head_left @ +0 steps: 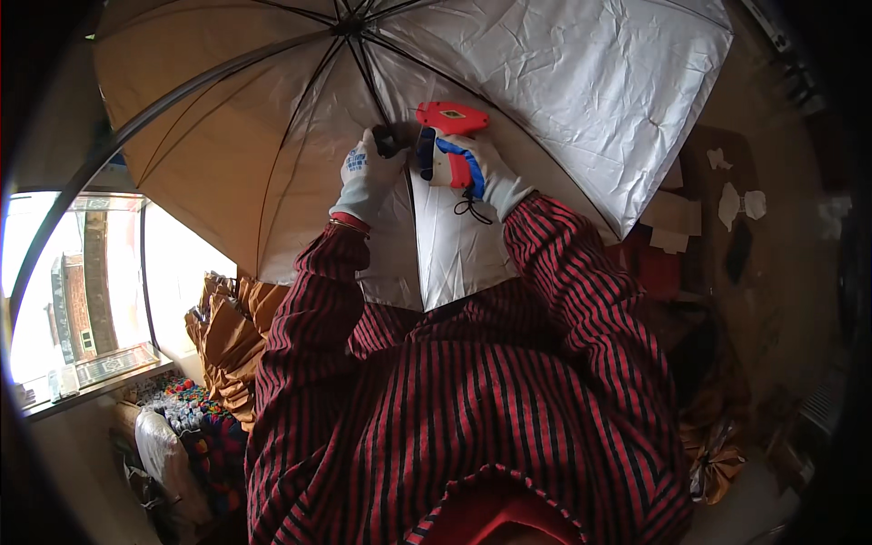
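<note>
An open umbrella (563, 100) spreads in front of me, its silvery inside facing me with thin dark ribs. Its ribs meet at a dark hub (351, 24), and the dark shaft (136, 132) bends away to the lower left. My left hand (363, 173), in a whitish glove, is closed around a small black piece (389, 142) by one rib; its kind is unclear. Close beside it, my gloved right hand (490, 173) grips a red pistol-shaped hand tool (452, 116) with blue and white parts and a dark cord loop. The tool's front end points toward my left hand.
Crumpled brown-orange fabric (234, 341) lies at the left, below a bright window (82, 282). Below it are a bundle of colourful tips (186, 404) and a whitish plastic-wrapped bundle (159, 454). White scraps (740, 204) lie on a brown surface at the right.
</note>
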Demonstrator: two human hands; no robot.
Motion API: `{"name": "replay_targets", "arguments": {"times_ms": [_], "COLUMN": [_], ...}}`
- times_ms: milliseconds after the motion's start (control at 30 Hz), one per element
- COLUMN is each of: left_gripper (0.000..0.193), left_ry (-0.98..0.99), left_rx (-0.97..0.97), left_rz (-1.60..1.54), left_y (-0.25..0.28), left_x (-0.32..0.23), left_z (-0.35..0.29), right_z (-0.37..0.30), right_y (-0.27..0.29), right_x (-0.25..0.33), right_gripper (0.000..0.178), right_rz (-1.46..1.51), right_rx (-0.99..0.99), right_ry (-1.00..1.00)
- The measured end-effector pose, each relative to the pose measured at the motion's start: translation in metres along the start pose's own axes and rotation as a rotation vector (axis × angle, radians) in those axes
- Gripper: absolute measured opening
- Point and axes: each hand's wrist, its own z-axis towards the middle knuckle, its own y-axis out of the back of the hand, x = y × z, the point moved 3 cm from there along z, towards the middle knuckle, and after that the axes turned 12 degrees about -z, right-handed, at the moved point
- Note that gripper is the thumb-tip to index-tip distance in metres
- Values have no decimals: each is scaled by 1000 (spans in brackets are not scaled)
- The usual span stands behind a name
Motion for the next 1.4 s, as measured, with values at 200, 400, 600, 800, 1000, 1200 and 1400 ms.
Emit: {"name": "replay_targets", "arguments": {"times_ms": [200, 400, 600, 800, 1000, 1200, 1400], "left_gripper": [44, 42, 38, 34, 31, 22, 26], "left_ry": [25, -77, 10, 66, 28, -119, -100], "left_rx": [-59, -25, 24, -23, -38, -254, -195], "left_rz": [253, 224, 66, 193, 123, -170, -211], "left_y": [-10, 16, -12, -17, -6, -9, -11], "left_x": [2, 7, 10, 16, 19, -12, -14], "left_z": [22, 39, -12, -28, -32, -24, -16], "right_z": [-4, -6, -22, -25, -25, -14, -17], "right_y": [-3, -29, -58, -57, -56, -64, -72], "right_x": [-25, -35, 15, 41, 41, 47, 46], "right_gripper": [31, 34, 24, 19, 17, 17, 15], "right_rz": [-54, 248, -90, -346, -321, -347, -350], "right_rx": [-345, -232, -539, -541, -468, -590, -491], "right_ry": [-145, -273, -83, -85, -90, 4, 0]}}
